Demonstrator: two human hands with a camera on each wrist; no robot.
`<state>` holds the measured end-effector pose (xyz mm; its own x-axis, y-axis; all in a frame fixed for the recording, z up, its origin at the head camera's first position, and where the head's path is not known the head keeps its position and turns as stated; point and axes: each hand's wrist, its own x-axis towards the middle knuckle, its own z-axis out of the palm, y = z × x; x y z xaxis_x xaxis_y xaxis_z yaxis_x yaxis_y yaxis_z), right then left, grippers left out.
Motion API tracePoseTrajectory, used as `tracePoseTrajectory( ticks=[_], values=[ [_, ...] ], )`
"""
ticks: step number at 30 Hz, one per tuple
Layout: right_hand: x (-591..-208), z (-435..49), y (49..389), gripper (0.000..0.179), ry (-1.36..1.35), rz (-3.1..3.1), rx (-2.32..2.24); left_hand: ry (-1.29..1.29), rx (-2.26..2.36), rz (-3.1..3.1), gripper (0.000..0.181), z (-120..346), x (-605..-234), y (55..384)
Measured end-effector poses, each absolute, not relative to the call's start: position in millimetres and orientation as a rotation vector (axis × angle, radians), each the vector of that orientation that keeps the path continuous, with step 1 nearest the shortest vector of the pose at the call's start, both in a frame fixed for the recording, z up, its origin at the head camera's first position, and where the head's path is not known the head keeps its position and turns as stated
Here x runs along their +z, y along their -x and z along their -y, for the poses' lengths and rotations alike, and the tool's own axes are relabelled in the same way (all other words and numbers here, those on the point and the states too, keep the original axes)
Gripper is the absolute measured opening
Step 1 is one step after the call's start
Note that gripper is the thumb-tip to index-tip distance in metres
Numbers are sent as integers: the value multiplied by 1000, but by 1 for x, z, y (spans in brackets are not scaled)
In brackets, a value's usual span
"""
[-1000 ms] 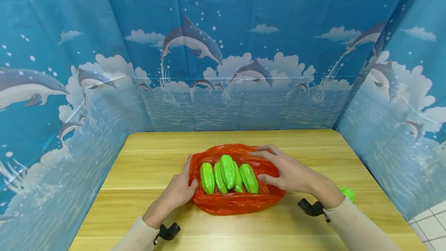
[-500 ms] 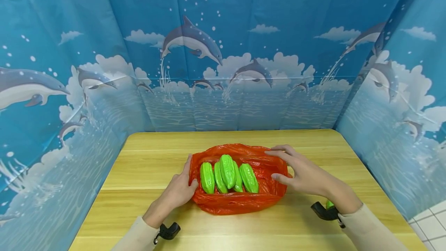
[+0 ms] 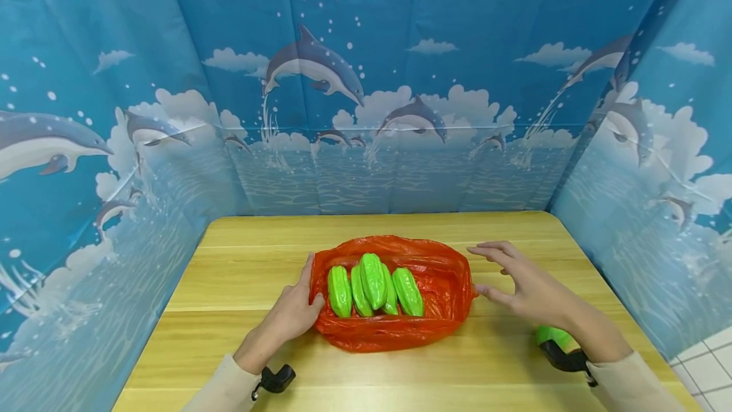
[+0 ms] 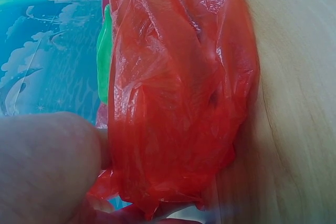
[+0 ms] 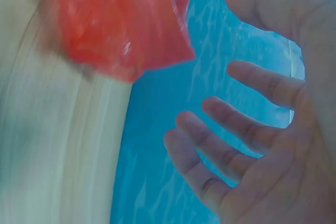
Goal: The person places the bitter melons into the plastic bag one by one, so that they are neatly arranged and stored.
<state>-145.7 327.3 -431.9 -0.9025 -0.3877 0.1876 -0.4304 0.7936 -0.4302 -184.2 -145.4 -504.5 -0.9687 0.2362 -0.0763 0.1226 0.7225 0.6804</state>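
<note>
A red plastic bag [image 3: 394,337] lies mouth open in the middle of the table. Several shiny green ridged fruits [image 3: 373,281], shaped like star fruit, are inside it, grouped toward the left and centre. My left hand [image 3: 291,311] holds the bag's left rim, its thumb near the leftmost fruit. In the left wrist view the bag [image 4: 173,98] fills the middle and hides part of the fingers. Off the bag's right end, my right hand [image 3: 540,291] has its fingers spread and holds nothing. The right wrist view shows that palm [image 5: 273,182] apart from the bag.
Another green fruit [image 3: 550,336] lies on the wooden table [image 3: 434,380] at the right, partly covered by the right wrist's black camera mount [image 3: 563,356]. A blue dolphin-print curtain [image 3: 377,177] stands behind the table and along both sides.
My right hand has moved rightward out of the bag's mouth, past its right end. The bag's right side has spread wider. My left hand stays in place at the left rim.
</note>
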Motion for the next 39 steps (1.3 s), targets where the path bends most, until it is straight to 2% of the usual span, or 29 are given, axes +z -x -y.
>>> tracePoseTrajectory(
  ticks=[14, 26, 39],
  values=[
    [-448, -372, 137, 66, -507, 2922, 691, -276, 1080, -2766, 98, 148, -502, 184],
    [-482, -423, 111, 70, -343, 2972, 675, -283, 1090, -2758, 98, 145, -504, 183],
    [-509, -441, 90, 92, -74, 3042, 587, -280, 1071, -2766, 97, 143, -503, 183]
  ],
)
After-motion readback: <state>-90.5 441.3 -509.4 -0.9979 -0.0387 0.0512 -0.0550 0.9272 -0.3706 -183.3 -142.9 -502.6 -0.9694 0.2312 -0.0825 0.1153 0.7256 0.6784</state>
